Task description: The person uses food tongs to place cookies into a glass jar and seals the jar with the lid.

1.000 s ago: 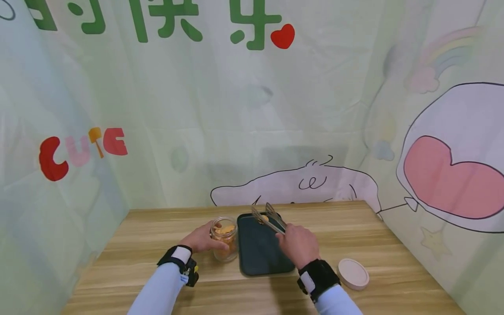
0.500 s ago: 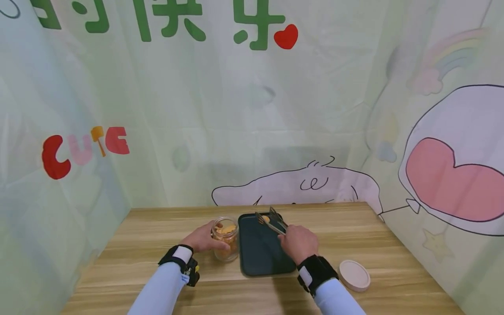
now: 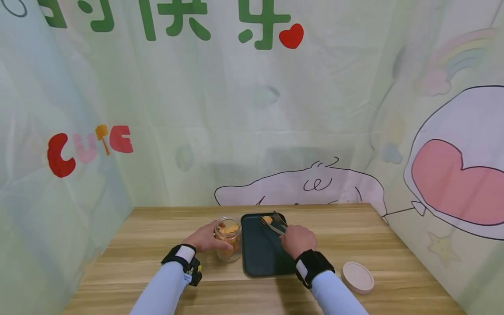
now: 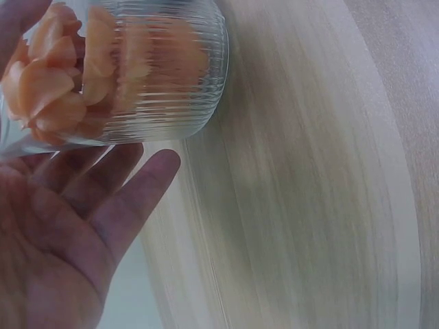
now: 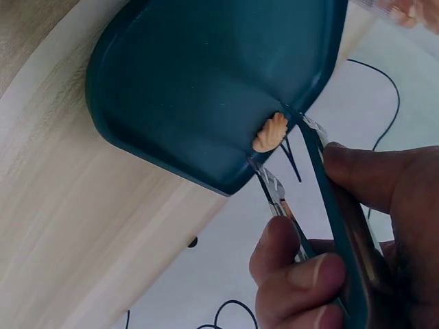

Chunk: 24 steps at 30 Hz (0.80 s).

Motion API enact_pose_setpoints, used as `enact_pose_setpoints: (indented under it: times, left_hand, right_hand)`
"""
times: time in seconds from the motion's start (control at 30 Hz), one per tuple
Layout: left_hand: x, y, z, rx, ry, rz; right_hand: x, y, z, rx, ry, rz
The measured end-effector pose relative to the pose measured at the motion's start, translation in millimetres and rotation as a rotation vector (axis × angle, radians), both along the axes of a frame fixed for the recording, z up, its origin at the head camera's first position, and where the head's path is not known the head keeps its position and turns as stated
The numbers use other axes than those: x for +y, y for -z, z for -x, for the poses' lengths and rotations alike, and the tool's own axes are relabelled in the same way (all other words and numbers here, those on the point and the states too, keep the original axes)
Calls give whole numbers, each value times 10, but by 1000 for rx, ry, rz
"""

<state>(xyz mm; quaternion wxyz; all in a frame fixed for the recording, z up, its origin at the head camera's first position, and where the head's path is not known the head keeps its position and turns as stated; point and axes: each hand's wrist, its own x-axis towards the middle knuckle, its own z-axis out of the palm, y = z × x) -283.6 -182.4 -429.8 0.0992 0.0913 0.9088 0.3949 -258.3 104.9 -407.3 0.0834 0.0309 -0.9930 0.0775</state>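
My left hand [image 3: 204, 238] grips a clear glass jar [image 3: 229, 253] that stands at the left of the tray. Ridged orange snack pieces [image 4: 51, 86] fill part of the jar; its top is uncovered. Metal tongs [image 3: 277, 229] are held in my right hand [image 3: 300, 240], their arms apart. A single shell-shaped snack piece [image 5: 270, 133] lies near the far edge of the dark blue-green tray [image 3: 264, 260]. In the right wrist view the tong tips are on either side of this piece, with a gap visible around it.
A round pale lid [image 3: 357, 277] rests on the wooden table [image 3: 165, 227] to the right of my right wrist. Behind the table's far edge hangs a printed cloth backdrop [image 3: 220, 109].
The tong tips have come down toward the tray, and they are now apart around the snack piece. My left hand and the jar keep their place; the head view shifts slightly.
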Motion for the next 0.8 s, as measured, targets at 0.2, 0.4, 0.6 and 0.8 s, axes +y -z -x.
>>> enact_pose_setpoints:
  times: [0.2,0.4,0.6,0.8]
  left_hand:
    - [27,9,1,-2,-4,0]
    - [30,-10,-2,1,2,-4]
    - [18,0,1,-2,-2,-12]
    - [7,17,-2,-2,3,-13]
  right_hand:
    - [1,91,64,0,-4,16]
    - [17,221,73,57,-16,40]
    - [29,291,75,130,-35,45]
    - [11,294,2,174,-47,34]
